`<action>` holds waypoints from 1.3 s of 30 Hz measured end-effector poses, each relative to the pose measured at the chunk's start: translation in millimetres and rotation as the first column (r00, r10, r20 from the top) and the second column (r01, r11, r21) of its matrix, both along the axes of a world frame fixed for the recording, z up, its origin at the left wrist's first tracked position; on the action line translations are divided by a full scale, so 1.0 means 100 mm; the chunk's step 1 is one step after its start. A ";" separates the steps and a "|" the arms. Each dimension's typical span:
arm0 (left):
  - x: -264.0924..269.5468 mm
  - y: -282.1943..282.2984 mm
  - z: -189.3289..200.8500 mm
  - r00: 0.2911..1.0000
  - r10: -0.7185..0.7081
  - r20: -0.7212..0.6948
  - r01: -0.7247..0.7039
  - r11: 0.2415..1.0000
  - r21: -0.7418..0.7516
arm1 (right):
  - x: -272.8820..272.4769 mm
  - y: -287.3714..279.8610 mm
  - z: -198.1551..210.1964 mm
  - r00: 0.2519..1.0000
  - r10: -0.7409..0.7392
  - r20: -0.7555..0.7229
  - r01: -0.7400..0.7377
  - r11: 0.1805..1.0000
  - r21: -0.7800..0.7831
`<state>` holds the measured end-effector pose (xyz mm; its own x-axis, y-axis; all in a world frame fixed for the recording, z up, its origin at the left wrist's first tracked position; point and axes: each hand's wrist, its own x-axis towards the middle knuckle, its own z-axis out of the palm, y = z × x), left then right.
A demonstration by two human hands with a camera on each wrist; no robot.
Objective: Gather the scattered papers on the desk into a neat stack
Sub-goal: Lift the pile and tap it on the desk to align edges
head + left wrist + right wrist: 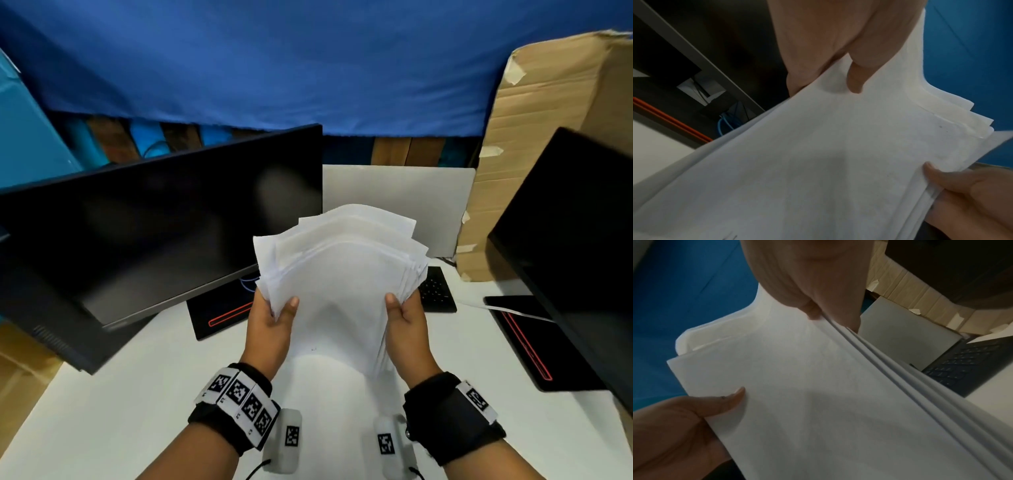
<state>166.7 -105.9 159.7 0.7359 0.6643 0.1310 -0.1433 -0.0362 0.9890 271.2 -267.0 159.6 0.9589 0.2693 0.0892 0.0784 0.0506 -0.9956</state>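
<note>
A sheaf of several white papers (339,274) stands nearly upright above the white desk (137,411), its top edges fanned and uneven. My left hand (274,318) grips the sheaf's left edge, thumb on the front sheet. My right hand (404,315) grips the right edge the same way. In the left wrist view the papers (818,162) fill the frame, with my left hand (838,48) at the top and my right hand (972,194) at the lower right. The right wrist view shows the papers (818,394), my right hand (807,280) pinching their staggered edges, and my left hand (684,426) below.
A dark monitor (154,222) stands to the left, its base (219,315) just behind my left hand. Another dark screen (575,240) stands at the right over a black pad (527,342). A keyboard (435,287), a grey panel (411,192) and cardboard (548,137) lie behind.
</note>
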 end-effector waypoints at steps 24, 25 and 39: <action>-0.04 0.01 0.17 0.993 -0.028 0.112 0.044 0.989 -0.138 | -0.10 -0.01 0.51 0.798 -0.115 0.592 0.260 0.952 -0.165; -0.04 0.00 0.17 0.993 -0.026 0.115 0.042 0.989 -0.144 | -0.10 -0.01 0.50 0.805 -0.133 0.579 0.272 0.949 -0.160; 0.02 0.05 0.21 1.000 0.005 0.030 -0.003 0.998 -0.064 | -0.14 -0.05 0.36 0.883 -0.169 0.437 0.161 0.985 0.055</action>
